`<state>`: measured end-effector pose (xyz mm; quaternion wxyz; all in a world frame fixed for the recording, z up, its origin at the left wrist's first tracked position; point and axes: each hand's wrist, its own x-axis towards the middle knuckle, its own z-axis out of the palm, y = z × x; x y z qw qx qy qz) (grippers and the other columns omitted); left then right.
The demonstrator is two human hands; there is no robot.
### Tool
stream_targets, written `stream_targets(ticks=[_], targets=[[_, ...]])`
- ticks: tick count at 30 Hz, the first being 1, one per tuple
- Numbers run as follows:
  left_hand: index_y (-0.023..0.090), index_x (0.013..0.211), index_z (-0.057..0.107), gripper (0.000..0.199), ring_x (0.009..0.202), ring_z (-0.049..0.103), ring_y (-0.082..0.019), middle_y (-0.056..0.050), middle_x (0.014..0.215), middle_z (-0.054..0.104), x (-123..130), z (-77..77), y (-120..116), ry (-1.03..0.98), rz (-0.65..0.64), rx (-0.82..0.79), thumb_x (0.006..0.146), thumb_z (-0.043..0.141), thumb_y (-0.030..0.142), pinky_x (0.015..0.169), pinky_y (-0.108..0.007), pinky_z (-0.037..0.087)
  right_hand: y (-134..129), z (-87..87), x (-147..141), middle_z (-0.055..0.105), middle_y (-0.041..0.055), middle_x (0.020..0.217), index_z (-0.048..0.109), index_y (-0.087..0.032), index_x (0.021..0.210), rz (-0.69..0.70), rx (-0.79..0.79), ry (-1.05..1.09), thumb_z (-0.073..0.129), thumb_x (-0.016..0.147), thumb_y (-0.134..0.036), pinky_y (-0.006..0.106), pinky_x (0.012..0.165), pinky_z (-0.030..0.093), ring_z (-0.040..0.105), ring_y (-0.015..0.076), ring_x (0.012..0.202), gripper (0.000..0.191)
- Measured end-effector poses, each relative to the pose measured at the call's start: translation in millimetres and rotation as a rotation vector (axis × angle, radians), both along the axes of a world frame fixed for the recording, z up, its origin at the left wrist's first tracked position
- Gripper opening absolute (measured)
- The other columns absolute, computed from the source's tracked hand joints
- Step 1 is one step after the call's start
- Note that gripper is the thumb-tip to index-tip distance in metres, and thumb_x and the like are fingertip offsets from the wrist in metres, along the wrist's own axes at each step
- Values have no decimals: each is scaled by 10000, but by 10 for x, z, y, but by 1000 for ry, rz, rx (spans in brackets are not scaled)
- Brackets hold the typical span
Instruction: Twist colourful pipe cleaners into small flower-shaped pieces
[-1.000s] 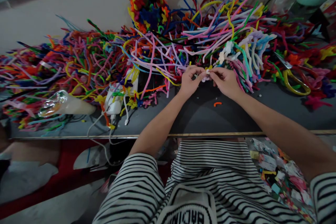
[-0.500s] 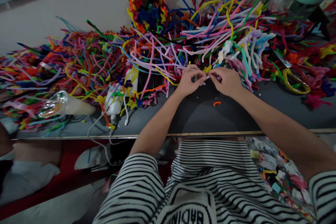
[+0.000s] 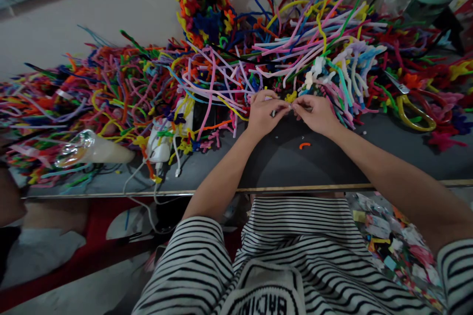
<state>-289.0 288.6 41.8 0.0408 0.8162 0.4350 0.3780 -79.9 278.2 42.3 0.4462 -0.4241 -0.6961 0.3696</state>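
Evidently the step in hand was close fingertip work, with both hands meeting over one little thing just above the bench (image 3: pixel 291 172). My left hand (image 3: pixel 263 115) had its thumb and forefinger drawn together, and a bit of something pale showed in the hollow behind them. My right hand (image 3: pixel 317 114) faced it, its fingers pinched up just as tightly, with no gap I could make out at the tips. Between the two sat a small pale piece (image 3: pixel 290 107), and as far as I could see both pinches had hold of it. Its shape was mostly covered, so whether I was bending, joining or parting it, I could not tell.

That piece was at the near edge of the heap of fuzzy stems (image 3: pixel 212 78), with a yellow piece (image 3: pixel 291 97) just beyond my fingertips. Past my right hand stood a bundle of pale stems (image 3: pixel 356 71). Nearer to me lay a curved orange scrap (image 3: pixel 305 145), touched by neither hand. The scissors (image 3: pixel 401 108) rested off to my right, also out of my grip.

To my mind, the next move called for one steady pinch and slight, careful adjustment from the other; anything so small could easily slip.
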Motion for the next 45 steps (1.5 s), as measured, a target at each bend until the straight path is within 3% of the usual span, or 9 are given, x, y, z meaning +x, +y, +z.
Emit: stream_targets(ticks=[6, 11, 16, 20, 25, 29, 36, 42, 45], targets=[[280, 1013, 758, 273, 1221, 656, -289, -77, 1053, 793, -21, 46, -17, 141, -97, 27, 1027, 550, 456, 1064, -502, 469, 36, -69, -43, 631, 10, 630, 659, -221, 760, 63, -189, 135, 763, 802, -733, 264, 437, 430, 598, 137, 515, 524], [248, 1010, 727, 352, 1249, 634, -284, -108, 1063, 765, 7, 22, -3, 103, -16, 55, 1057, 468, 483, 1091, -466, 457, 30, -10, -25, 694, 27, 723, 708, -219, 838, 108, -174, 154, 757, 825, -709, 253, 443, 449, 613, 130, 553, 492], [242, 971, 706, 288, 1212, 622, -296, -95, 953, 724, 8, -24, 28, 37, 65, 64, 1043, 524, 454, 1093, -487, 436, 42, -10, 6, 733, 34, 740, 741, -219, 832, 120, -154, 27, 717, 874, -661, 266, 445, 451, 638, 146, 547, 445], [241, 942, 730, 193, 1149, 626, -283, -89, 973, 701, 14, -6, 28, 47, 26, 49, 1000, 617, 387, 1054, -473, 456, 47, 11, 52, 726, 26, 691, 755, -213, 796, 1, -31, -110, 698, 924, -592, 302, 531, 472, 616, 152, 521, 404], [247, 948, 743, 122, 1151, 625, -268, -75, 1038, 716, 14, 56, -7, 158, -77, 34, 966, 623, 258, 1034, -463, 461, -15, 68, 77, 773, 71, 805, 786, -227, 860, -155, 223, -283, 685, 960, -460, 385, 746, 526, 701, 242, 753, 273], [251, 965, 749, 193, 1210, 614, -281, -70, 1006, 741, 26, 82, -29, 274, -150, 19, 938, 574, 173, 1079, -493, 444, -84, 53, 52, 803, 97, 923, 793, -221, 936, -223, 348, -409, 618, 991, -375, 400, 777, 525, 727, 274, 863, 239], [224, 846, 734, 162, 1187, 622, -311, -95, 1006, 725, 52, 55, -42, 249, -97, 14, 908, 586, 203, 1073, -551, 419, -106, 3, 45, 815, 100, 1041, 800, -226, 1023, -122, 438, -438, 526, 1046, -416, 390, 815, 531, 745, 269, 930, 335], [241, 803, 739, 125, 1102, 618, -280, -60, 933, 712, 63, -75, 35, 3, 56, -69, 898, 658, 241, 1050, -518, 416, -139, 44, 61, 819, 76, 1087, 810, -250, 1194, -29, 478, -570, 482, 1064, -365, 350, 745, 502, 747, 237, 911, 372], [244, 801, 742, 157, 1074, 612, -256, -33, 874, 720, 65, -94, 71, -122, 68, -178, 930, 673, 300, 1050, -472, 431, -123, 51, 62, 827, 60, 1091, 820, -256, 1202, -15, 457, -535, 516, 1043, -338, 342, 763, 523, 759, 233, 921, 352]])
